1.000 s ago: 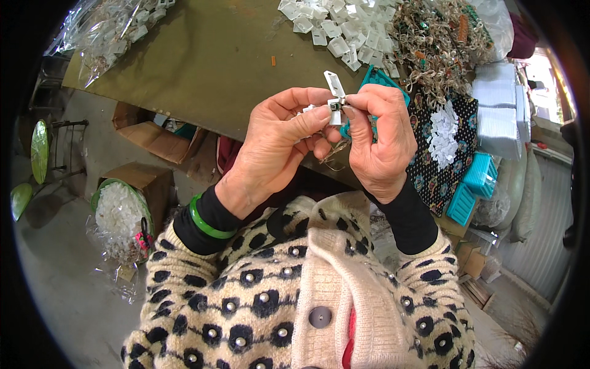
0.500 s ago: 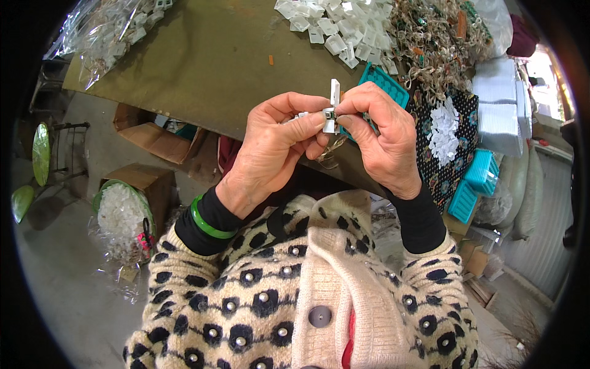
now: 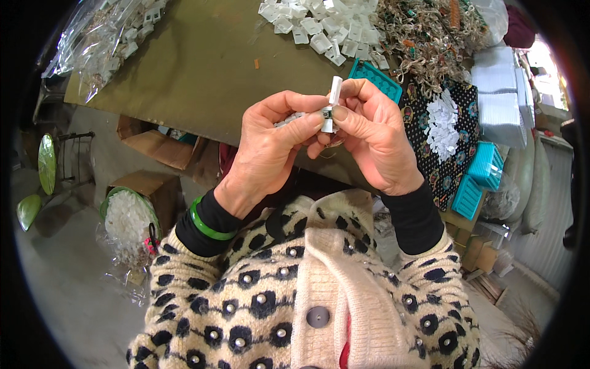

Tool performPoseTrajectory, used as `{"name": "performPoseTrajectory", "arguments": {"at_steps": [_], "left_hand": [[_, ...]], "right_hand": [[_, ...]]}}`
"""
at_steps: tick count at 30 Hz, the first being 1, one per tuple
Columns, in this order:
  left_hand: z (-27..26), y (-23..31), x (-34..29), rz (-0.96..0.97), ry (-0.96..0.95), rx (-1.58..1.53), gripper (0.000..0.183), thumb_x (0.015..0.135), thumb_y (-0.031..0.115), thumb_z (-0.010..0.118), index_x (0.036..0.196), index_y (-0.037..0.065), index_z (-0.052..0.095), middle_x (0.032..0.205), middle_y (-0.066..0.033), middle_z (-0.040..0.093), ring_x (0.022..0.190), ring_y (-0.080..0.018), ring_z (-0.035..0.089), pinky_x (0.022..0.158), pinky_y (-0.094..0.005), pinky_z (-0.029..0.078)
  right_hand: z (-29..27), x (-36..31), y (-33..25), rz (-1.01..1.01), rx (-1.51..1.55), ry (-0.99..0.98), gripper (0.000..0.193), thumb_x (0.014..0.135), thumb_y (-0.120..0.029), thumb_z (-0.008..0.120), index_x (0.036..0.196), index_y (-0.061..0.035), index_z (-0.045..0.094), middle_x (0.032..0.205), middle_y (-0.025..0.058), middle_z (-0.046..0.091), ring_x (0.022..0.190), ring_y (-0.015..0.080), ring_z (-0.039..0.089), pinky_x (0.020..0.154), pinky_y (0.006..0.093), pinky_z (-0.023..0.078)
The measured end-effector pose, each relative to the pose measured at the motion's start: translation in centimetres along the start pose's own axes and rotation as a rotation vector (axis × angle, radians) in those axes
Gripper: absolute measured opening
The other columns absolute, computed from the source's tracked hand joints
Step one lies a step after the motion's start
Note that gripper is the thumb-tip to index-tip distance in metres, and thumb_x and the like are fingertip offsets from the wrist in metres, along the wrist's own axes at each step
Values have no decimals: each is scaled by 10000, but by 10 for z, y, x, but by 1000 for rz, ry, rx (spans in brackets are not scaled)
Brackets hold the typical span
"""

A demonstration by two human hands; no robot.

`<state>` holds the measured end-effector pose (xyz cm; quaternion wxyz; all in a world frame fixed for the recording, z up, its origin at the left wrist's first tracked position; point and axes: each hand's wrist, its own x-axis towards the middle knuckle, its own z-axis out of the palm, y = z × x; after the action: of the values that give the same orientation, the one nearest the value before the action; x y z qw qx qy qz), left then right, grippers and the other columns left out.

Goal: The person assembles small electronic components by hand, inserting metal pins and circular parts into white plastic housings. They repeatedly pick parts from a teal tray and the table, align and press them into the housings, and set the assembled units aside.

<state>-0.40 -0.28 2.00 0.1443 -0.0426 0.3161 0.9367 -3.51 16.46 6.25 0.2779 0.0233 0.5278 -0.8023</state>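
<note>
Between my hands is a small white plastic case (image 3: 335,90) with its narrow lid part standing upright and a little dark component inside. My left hand (image 3: 267,138) is closed on it, thumb and forefinger pinching its left side. More whitish pieces show partly behind the left fingers. My right hand (image 3: 378,138) is closed on the case's right side, with the thumb pressed near the dark component. Thin wire loops out below the fingertips. A teal tray (image 3: 376,80) lies just beyond my right hand, partly hidden by it.
White plastic cases (image 3: 335,31) are heaped on the table (image 3: 203,67), beside tangled wired parts (image 3: 424,52). White flat pieces (image 3: 442,126) lie on a patterned cloth (image 3: 467,111) near teal baskets (image 3: 467,197). A clear bag (image 3: 107,46) sits far left; a filled basket (image 3: 127,215) stands below.
My right hand has shifted slightly left, and its thumb now presses onto the case near the dark component. The case's upright part leans a little right. The view has shifted slightly.
</note>
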Motion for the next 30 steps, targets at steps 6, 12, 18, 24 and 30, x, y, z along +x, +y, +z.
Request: {"name": "performPoseTrajectory", "arguments": {"at_steps": [6, 12, 18, 24, 30], "left_hand": [[4, -6, -3, 43, 21, 41, 198, 898, 59, 685, 1080, -4, 639, 967, -116, 684, 808, -189, 679, 645, -304, 561], [1, -9, 0, 33, 13, 31, 260, 899, 81, 690, 1140, 18, 619, 975, -113, 688, 817, -186, 683, 619, -278, 545], [0, -8, -2, -35, -17, 5, 285, 905, 111, 687, 1158, 6, 608, 998, -130, 694, 835, -196, 696, 567, -231, 524], [-2, -3, -3, -60, -30, -56, 288, 909, 106, 679, 1167, 1, 607, 1019, -141, 695, 869, -214, 707, 551, -216, 511], [-4, -1, -6, -81, -38, -147, 256, 911, 81, 670, 1148, 0, 615, 1028, -130, 693, 872, -220, 708, 522, -219, 482]], "right_hand": [[6, -6, 2, -116, -54, 67, 285, 944, -93, 643, 1149, 17, 479, 943, 67, 577, 749, 115, 612, 651, 243, 534], [7, -4, 4, -145, -141, 74, 348, 951, -95, 638, 1231, 34, 476, 974, 62, 578, 771, 94, 595, 648, 213, 522], [4, 1, -2, -262, -276, 92, 346, 956, -89, 631, 1267, 45, 556, 977, 45, 653, 763, 66, 596, 658, 189, 510], [6, -4, -2, -492, -672, 198, 221, 934, -44, 652, 1143, 28, 650, 1014, 103, 708, 879, 117, 662, 798, 236, 533], [13, -7, 2, -584, -786, 229, 171, 937, 0, 631, 1105, 27, 647, 1005, 104, 706, 884, 117, 658, 792, 230, 532]]}}
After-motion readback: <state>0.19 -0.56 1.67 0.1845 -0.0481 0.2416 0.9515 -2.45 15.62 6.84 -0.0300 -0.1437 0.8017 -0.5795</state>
